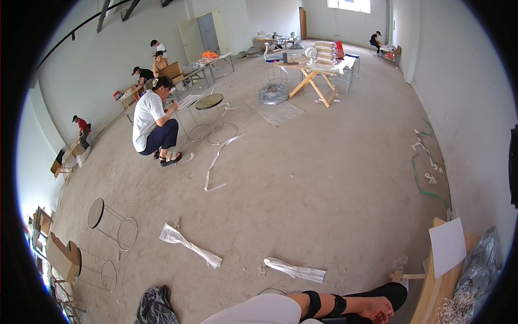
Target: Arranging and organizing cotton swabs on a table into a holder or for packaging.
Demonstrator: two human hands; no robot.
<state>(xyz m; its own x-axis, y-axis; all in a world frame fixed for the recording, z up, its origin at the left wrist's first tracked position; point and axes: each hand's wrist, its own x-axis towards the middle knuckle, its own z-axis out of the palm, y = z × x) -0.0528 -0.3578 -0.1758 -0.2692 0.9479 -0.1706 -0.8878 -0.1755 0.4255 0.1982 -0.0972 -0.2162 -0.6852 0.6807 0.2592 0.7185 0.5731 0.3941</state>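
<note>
My right hand [379,309] is low in the head view, resting by my black-clad knee [398,294]. Its fingers curl loosely inward, and nothing shows in them. Two black bands [339,305] circle that forearm. My left hand is out of view. To the right of my knee stands a pale wooden bench [431,294]. A blank white sheet [448,245] leans over its far end. Past the bench lie a grey plastic bag [479,264] and a heap of small whitish pieces [457,306], apart from my hand.
Crumpled white strips [294,269] and a dark bag [154,305] lie on the concrete floor. Round stools [96,213] stand leftward. A person [154,121] squats near a stool; others work along the walls. Farther off is a wooden table [310,70] with stacked packs.
</note>
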